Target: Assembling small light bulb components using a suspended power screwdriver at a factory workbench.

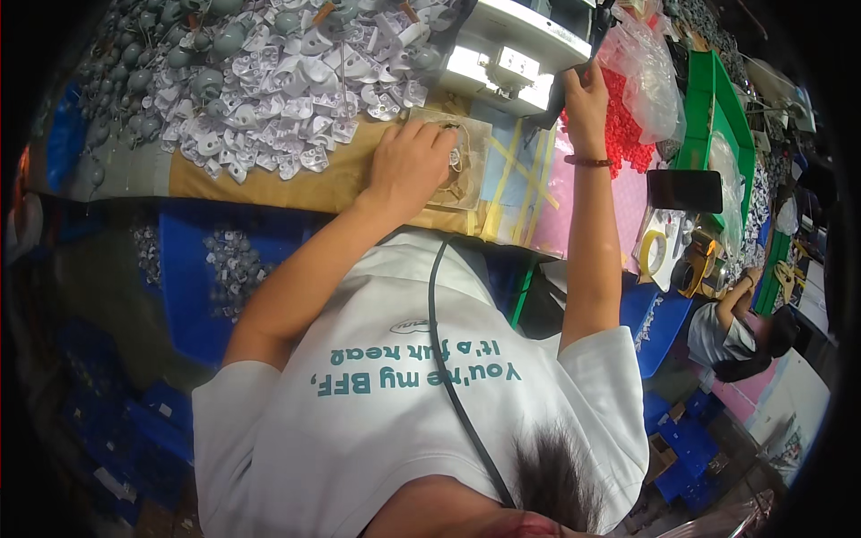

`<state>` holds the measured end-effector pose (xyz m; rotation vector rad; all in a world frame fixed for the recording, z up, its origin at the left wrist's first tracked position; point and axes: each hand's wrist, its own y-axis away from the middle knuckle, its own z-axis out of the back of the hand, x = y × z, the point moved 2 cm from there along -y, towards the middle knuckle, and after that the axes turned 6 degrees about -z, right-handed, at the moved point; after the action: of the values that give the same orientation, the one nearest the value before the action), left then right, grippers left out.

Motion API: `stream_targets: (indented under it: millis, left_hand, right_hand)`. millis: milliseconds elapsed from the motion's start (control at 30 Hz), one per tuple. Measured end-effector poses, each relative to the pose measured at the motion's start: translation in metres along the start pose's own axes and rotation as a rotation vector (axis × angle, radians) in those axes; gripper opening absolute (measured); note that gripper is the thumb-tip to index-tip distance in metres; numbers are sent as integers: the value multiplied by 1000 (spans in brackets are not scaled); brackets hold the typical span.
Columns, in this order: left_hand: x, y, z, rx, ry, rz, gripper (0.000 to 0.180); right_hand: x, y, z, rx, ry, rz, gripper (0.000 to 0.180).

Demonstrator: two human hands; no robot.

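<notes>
My left hand [408, 166] rests at the front of the bench with its fingers bent together over a flat, clear-edged plate [471, 184]. Beside its fingertips a small pale piece [455, 160] shows on the plate; what the fingers hold is hidden. Farther right, my right hand [587, 106] reaches up along the right side of a white machine [529, 22] with bright lit panels. Its thumb and forefinger are apart, close to the machine's dark edge, and I make out nothing between them. A heap of small red parts [625, 125] lies just right of this hand.
A large heap of white and grey plastic parts [269, 108] covers the left bench. At right are a clear plastic bag [641, 63], a green tray [698, 117], a black phone [684, 190] and a yellow tape roll [653, 253]. Another person [731, 336] works farther right.
</notes>
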<state>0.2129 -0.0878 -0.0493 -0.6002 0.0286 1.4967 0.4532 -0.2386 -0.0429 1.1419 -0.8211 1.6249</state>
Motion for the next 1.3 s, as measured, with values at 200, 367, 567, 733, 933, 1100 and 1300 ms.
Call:
stream_targets:
  millis: [200, 367, 567, 733, 933, 1100, 1300]
  left_hand:
    - [3, 6, -3, -54, 62, 31, 35]
    - [2, 4, 0, -71, 71, 22, 35]
    - [3, 3, -4, -21, 58, 46, 34]
    - [3, 5, -3, -7, 50, 46, 34]
    - [6, 5, -9, -45, 84, 41, 31]
    - [5, 4, -9, -133, 40, 35, 25]
    - [4, 4, -5, -77, 60, 68, 30]
  right_hand:
    - [75, 41, 6, -407, -198, 465, 55]
    - [141, 52, -14, -10, -490, 561, 52]
    - [121, 46, -58, 39, -508, 297, 12]
    - [109, 37, -71, 74, -385, 116, 12]
    - [116, 69, -64, 223, -432, 234, 61]
    - [101, 101, -74, 264, -385, 274, 60]
    - [101, 110, -75, 252, -486, 296, 51]
